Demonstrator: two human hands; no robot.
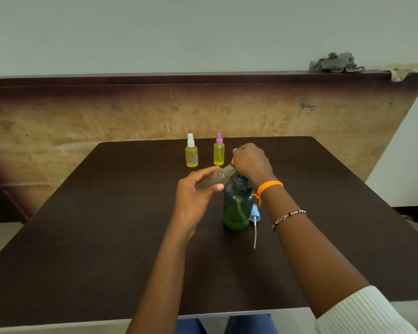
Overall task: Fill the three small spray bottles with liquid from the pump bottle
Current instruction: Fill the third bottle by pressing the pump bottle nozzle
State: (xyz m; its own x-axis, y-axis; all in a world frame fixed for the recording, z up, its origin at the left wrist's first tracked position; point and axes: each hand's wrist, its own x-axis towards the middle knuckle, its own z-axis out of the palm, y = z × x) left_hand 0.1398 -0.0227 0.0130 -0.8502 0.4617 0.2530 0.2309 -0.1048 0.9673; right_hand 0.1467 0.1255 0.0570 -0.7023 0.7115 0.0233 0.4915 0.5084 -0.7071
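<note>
A dark green pump bottle (237, 208) stands mid-table with green liquid in its lower part. My right hand (250, 161) is curled over its pump head, which it hides. My left hand (194, 192) grips a clear, uncapped small spray bottle (216, 178), tilted with its neck against the pump spout. A blue spray cap (255, 214) with its dip tube lies on the table right of the pump bottle. Behind stand two small bottles of yellow liquid, one with a white cap (191, 151), one with a purple cap (219, 150).
The dark brown table (106, 225) ends close to my body at the front. A worn wooden panel (82, 116) rises behind it, with grey cloths (336, 62) on its top ledge at the right.
</note>
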